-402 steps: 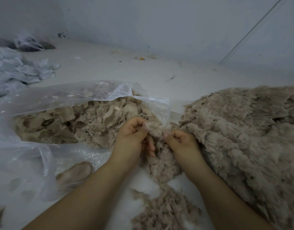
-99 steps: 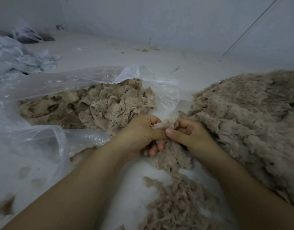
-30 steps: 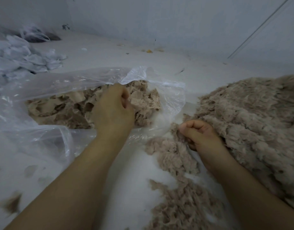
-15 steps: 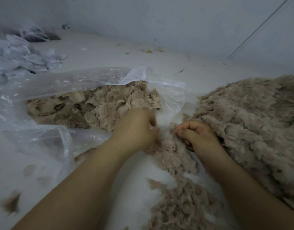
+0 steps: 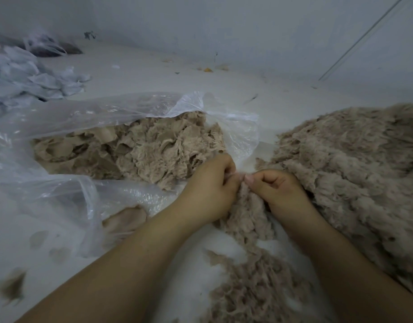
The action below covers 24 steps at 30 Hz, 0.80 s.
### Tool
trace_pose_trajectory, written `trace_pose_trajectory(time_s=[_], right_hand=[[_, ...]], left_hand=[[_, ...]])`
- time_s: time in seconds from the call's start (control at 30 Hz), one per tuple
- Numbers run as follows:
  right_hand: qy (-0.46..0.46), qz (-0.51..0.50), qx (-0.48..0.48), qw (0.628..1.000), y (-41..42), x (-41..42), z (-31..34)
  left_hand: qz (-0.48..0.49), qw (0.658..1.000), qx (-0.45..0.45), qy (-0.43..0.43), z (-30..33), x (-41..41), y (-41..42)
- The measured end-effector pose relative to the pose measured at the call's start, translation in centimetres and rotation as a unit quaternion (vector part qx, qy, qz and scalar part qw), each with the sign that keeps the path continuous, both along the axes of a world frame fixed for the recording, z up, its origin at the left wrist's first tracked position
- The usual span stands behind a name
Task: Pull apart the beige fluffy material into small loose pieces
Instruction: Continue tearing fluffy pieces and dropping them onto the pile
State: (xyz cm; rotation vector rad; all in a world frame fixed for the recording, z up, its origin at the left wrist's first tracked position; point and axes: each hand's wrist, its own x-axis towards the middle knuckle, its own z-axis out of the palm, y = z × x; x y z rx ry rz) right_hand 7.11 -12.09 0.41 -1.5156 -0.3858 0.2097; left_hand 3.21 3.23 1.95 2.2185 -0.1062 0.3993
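Head view: left hand [image 5: 208, 183] and right hand [image 5: 276, 186] both pinching beige fluffy material [image 5: 249, 206] between them. Best pulled apart gently, in small tufts, close to fingertips.

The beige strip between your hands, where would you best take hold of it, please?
Pinch the beige strip at its upper end, one of the hands on each side, left hand and right hand close together: it narrows there and trails toward you, so a short tuft tears off.

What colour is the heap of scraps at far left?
Pale bluish-white scraps, seen in the head view.
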Motion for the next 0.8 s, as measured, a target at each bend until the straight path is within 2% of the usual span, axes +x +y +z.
trace_pose_trajectory(time_s=[0.07, 0.13, 0.2, 0.3, 0.5, 0.63, 0.7, 0.8], right_hand=[[0.010, -0.006, 0.000, 1.000, 0.0, 0.0, 0.1], [0.014, -0.009, -0.002, 1.000, 0.0, 0.1, 0.1], [0.022, -0.015, 0.007, 1.000, -0.1, 0.1, 0.1], [0.033, -0.018, 0.018, 0.999, -0.1, 0.2, 0.1], [0.033, 0.043, 0.032, 0.998, -0.3, -0.5, 0.7], [0.019, 0.018, -0.001, 1.000, -0.1, -0.4, 0.5], [0.018, 0.004, -0.013, 1.000, 0.0, -0.5, 0.6], [0.019, -0.004, -0.005, 1.000, -0.1, -0.4, 0.7]], left_hand=[[0.012, 0.992, -0.126, 0.029, 0.1, 0.1, -0.1], [0.018, 0.959, -0.276, 0.062, 0.3, 0.1, 0.1], [0.029, 0.935, -0.346, 0.071, 0.5, 0.0, 0.3], [0.029, 0.915, -0.393, 0.084, 0.9, -0.1, 0.5], [-0.064, 0.876, -0.464, 0.114, 1.3, -0.4, 0.3], [-0.086, 0.843, -0.515, 0.127, 1.4, -0.6, 0.4], [-0.088, 0.847, -0.510, 0.118, 1.2, -0.6, 0.4], [-0.033, 0.889, -0.444, 0.107, 0.7, -0.3, 0.1]])
